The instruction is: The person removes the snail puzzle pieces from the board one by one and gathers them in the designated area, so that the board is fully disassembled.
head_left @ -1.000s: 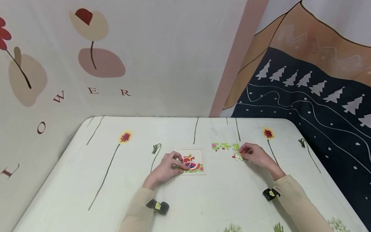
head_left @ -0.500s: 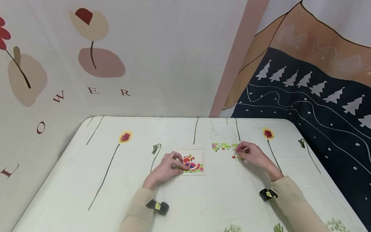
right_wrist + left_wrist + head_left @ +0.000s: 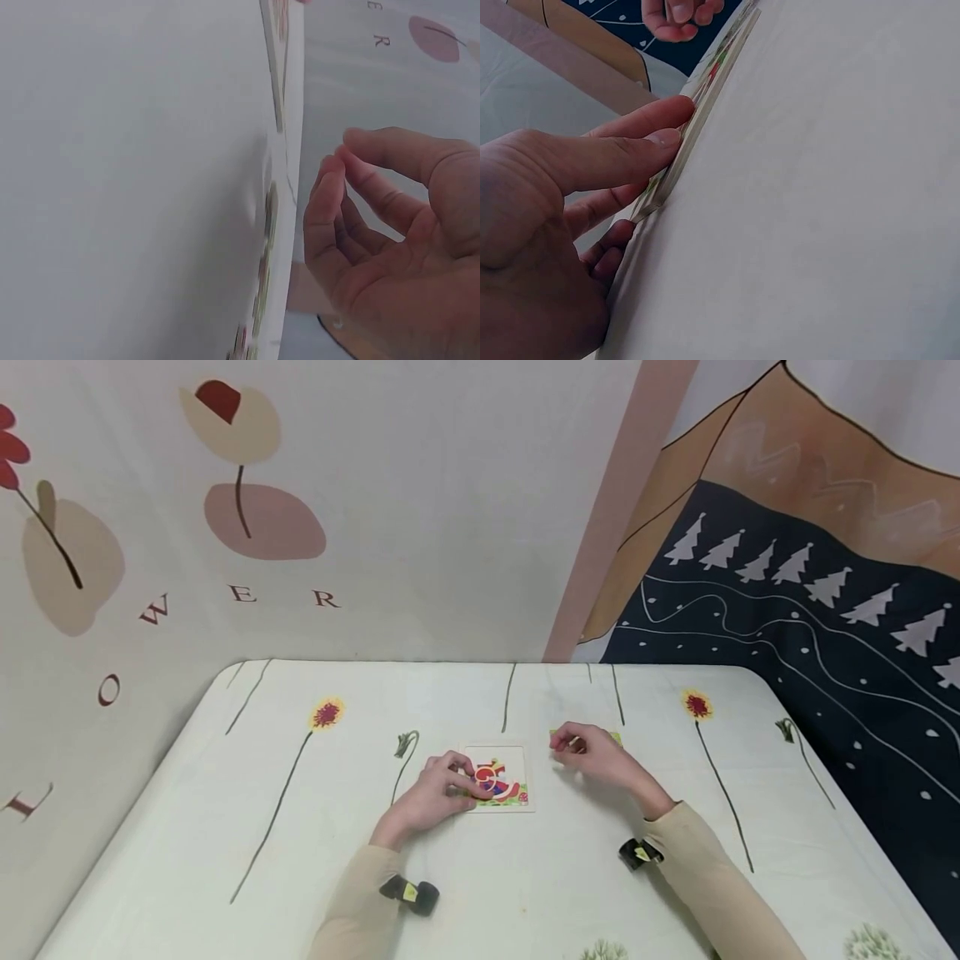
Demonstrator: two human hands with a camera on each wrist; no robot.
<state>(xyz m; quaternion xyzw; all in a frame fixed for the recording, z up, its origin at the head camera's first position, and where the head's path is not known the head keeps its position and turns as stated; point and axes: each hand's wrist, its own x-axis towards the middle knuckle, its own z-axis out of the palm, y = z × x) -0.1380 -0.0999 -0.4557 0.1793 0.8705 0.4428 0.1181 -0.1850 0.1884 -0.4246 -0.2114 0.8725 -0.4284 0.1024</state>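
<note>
A square jigsaw board (image 3: 529, 768) with a light frame lies at the middle of the table, partly filled with a red, blue and green picture. My left hand (image 3: 437, 792) holds it at its left side, thumb and fingers on the frame and picture. In the left wrist view, the thumb and fingertips meet the board's edge (image 3: 697, 120). To the right of the board, my right hand (image 3: 596, 758) hovers over loose green jigsaw pieces (image 3: 617, 737), mostly hiding them. Its fingers are loosely curled, and the right wrist view shows nothing between the fingertips. Several pieces (image 3: 264, 277) lie beneath it.
A white cloth (image 3: 480, 877) printed with flowers covers the table. Behind stands a pale patterned curtain (image 3: 420, 527), with a dark tree-printed cloth (image 3: 787, 618) on the right. Black camera mounts (image 3: 411, 893) sit on both wrists.
My right hand has moved left along the row of loose pieces, from its right end toward the board. My left hand and the board have stayed in place.
</note>
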